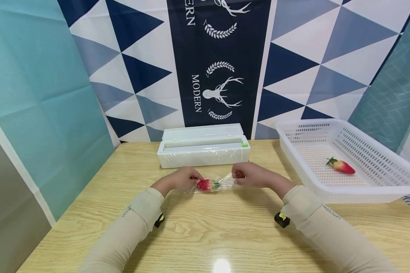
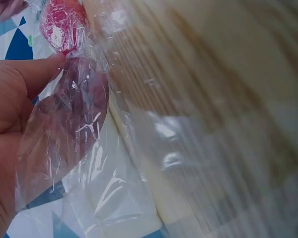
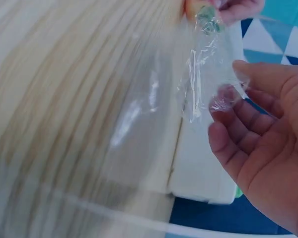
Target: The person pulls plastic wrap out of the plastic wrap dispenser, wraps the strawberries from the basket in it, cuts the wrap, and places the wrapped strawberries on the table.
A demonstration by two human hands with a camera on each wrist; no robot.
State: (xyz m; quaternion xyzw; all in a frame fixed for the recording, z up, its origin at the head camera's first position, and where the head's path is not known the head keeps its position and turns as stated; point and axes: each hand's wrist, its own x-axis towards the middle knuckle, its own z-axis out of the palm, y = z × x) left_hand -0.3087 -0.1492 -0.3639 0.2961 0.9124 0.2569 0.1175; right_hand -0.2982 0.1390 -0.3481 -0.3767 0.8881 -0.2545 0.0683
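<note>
Head view: wrapped strawberry (image 1: 204, 185) at centre, between the two hands, inside clear film (image 1: 227, 182). Red tip toward 9 o'clock, green leaves toward 3. Can't tell if it touches the table (image 1: 212, 231). Left hand (image 1: 177, 179) at its 9 o'clock, thumb and fingers together, pinching film right by the tip. Right hand (image 1: 256, 175) at its 3 o'clock, fingers curled in, clamped on the gathered film past the leaves. Long white box (image 1: 205, 155) at 12 o'clock, lid tipped back, green bit at its right end. White basket (image 1: 372, 191) off at 3 o'clock, second strawberry (image 1: 341, 166) lying in it, unwrapped. Patterned backdrop (image 1: 140, 57) behind. Light sleeves; small black device (image 1: 282, 220) at the right wrist.

Left wrist view: wrapped strawberry near 11 o'clock, film tight and shiny over the red. Left hand at 9, thumb pressing film just below the tip; loose tail fans over the fingers. White box at 7, behind film. Part of right hand in the 10 o'clock corner.

Right wrist view: leafy end at 1 o'clock, left hand just beside it. Right hand at 3, film between thumb and bent fingers. White box at 4, wood grain at 9.
</note>
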